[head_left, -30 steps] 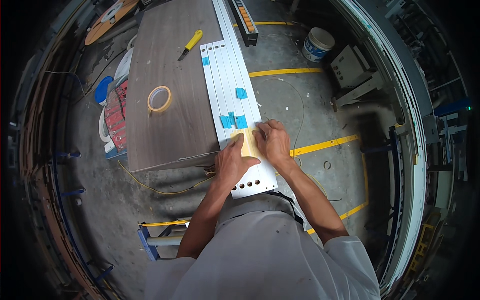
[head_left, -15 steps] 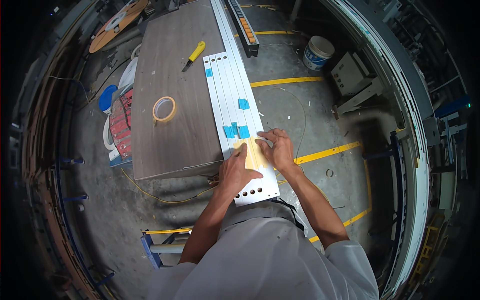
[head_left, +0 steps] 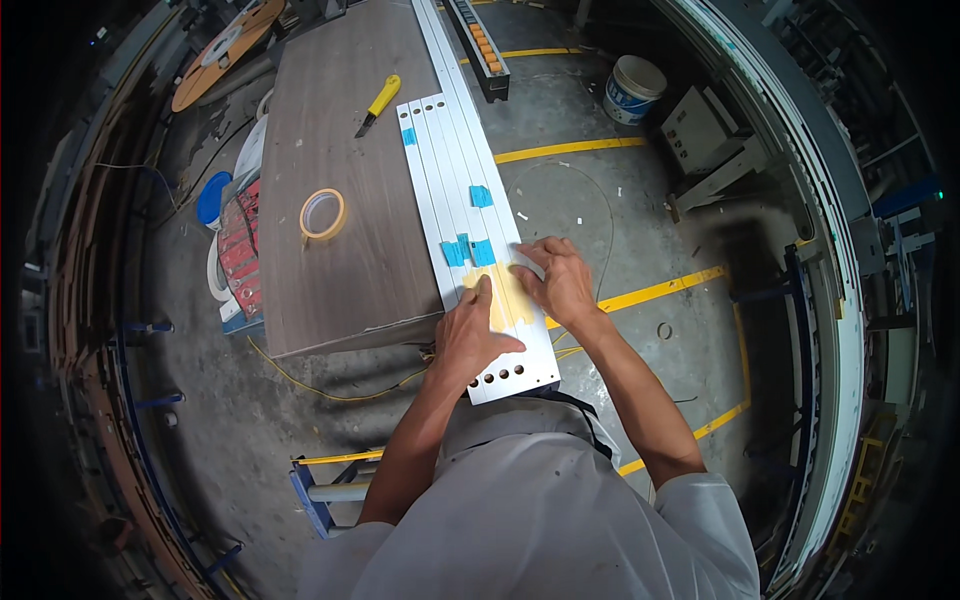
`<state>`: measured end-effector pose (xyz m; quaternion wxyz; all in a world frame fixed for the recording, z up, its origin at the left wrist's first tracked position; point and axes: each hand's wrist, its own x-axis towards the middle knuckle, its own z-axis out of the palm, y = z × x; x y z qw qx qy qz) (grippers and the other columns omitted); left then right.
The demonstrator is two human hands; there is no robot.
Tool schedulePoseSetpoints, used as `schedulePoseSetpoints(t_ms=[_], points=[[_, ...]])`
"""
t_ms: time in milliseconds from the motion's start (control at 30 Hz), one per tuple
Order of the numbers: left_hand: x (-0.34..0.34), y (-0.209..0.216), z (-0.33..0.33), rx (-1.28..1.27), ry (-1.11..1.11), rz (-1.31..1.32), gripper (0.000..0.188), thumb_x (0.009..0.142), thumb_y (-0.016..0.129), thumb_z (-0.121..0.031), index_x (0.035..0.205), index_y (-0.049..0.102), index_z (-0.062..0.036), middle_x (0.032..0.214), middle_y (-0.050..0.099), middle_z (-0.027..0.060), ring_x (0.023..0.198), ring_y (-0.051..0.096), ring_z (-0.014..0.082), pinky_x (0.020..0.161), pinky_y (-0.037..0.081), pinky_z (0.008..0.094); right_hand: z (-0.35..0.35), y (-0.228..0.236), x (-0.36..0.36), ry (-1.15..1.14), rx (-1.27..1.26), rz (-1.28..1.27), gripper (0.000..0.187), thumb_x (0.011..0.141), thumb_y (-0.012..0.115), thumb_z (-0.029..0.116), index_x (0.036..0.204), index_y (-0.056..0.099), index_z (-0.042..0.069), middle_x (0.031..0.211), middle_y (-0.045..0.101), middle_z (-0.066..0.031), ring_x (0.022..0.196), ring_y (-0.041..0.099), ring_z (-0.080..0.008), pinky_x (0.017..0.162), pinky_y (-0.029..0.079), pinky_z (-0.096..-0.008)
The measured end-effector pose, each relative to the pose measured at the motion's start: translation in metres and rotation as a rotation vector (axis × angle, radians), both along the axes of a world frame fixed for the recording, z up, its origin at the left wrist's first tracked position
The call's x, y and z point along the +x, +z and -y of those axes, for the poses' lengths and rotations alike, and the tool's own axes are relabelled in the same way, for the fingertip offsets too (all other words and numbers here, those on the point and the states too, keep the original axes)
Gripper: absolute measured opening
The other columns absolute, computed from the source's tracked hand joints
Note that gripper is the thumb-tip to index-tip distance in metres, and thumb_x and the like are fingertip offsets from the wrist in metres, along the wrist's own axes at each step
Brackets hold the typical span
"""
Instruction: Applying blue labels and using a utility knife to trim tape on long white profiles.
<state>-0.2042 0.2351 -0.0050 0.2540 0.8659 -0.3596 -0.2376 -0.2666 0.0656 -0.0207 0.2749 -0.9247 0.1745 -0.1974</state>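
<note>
A: Pressing down, both of them. My left hand [head_left: 472, 335] lies flat with the fingers spread, forefinger stretched along the tape [head_left: 503, 298], and my right hand [head_left: 558, 280] sits just beside it, fingers splayed over the tape's far edge. Neither hand holds anything; they only bear down.

B: Where do the strips sit?

A: The strips [head_left: 462, 190] lie side by side, four I think, on the right edge of the board [head_left: 340, 170], running away from me. Their near ends with the round holes stick out past the board's edge, right over my lap.

B: How will they handle, do you reckon?

A: Long, thin and white, probably metal or hard plastic, so stiff across but likely to whip and sag along the length. The faces look smooth, so I expect them to slide on each other; the blue patches [head_left: 468, 250] and the yellowish tape seem to be what binds them. I would lift them as one bundle, gripping both long edges near the taped spot, never by one end.

B: Anything else close by?

A: A tape roll [head_left: 323, 214] lies on the board well to my left, and a yellow knife [head_left: 378, 103] lies farther up. A white bucket [head_left: 633, 88] stands on the floor, far off.
</note>
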Motion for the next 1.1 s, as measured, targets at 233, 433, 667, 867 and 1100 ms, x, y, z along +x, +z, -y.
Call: schedulePoseSetpoints(t_ms=[233,433,667,867,1100], points=[[0.002,0.001,0.005,-0.009,-0.007,0.018,0.116,0.049,0.091,-0.035,0.14,0.035,0.0112,0.124,0.055,0.0294,0.108,0.06,0.0376,0.089,0.051,0.0404,0.003,-0.009,0.011,0.07,-0.185,-0.084,0.014,0.078,0.071,0.014,0.09,0.073,0.008,0.091,0.066,-0.0064,0.091,0.058,-0.0258,0.078,0.047,-0.0373],[0.006,0.003,0.003,-0.026,0.009,0.068,0.116,0.05,0.091,-0.038,0.14,0.036,0.0098,0.118,0.057,0.0268,0.104,0.061,0.0396,0.086,0.051,0.0421,0.002,-0.006,0.012,0.039,-0.096,0.084,0.014,0.076,0.071,0.014,0.089,0.073,0.01,0.085,0.063,-0.0052,0.087,0.057,-0.0262,0.079,0.045,-0.0397],[-0.003,-0.001,-0.001,0.03,-0.029,0.028,0.113,0.055,0.088,-0.038,0.141,0.031,0.0076,0.122,0.055,0.0278,0.106,0.061,0.039,0.085,0.052,0.043,-0.006,-0.024,0.008,0.043,-0.114,0.034,0.013,0.076,0.07,0.014,0.087,0.069,0.007,0.086,0.061,-0.0091,0.088,0.056,-0.0274,0.078,0.042,-0.0412],[-0.005,-0.007,-0.004,0.029,-0.029,0.057,0.114,0.055,0.089,-0.037,0.142,0.03,0.0077,0.122,0.055,0.0278,0.106,0.061,0.0385,0.085,0.051,0.0423,-0.009,-0.018,-0.011,0.226,-0.181,-0.117,0.017,0.076,0.071,0.018,0.089,0.069,0.007,0.086,0.061,-0.0117,0.091,0.056,-0.0291,0.081,0.042,-0.0411],[0.004,-0.004,0.004,0.023,-0.01,0.042,0.117,0.05,0.09,-0.042,0.141,0.036,0.0075,0.121,0.056,0.026,0.107,0.06,0.038,0.088,0.05,0.0414,0.006,-0.009,0.008,0.085,-0.033,-0.02,0.021,0.075,0.073,0.02,0.092,0.071,0.009,0.09,0.061,-0.0085,0.094,0.055,-0.0261,0.084,0.042,-0.0406]])
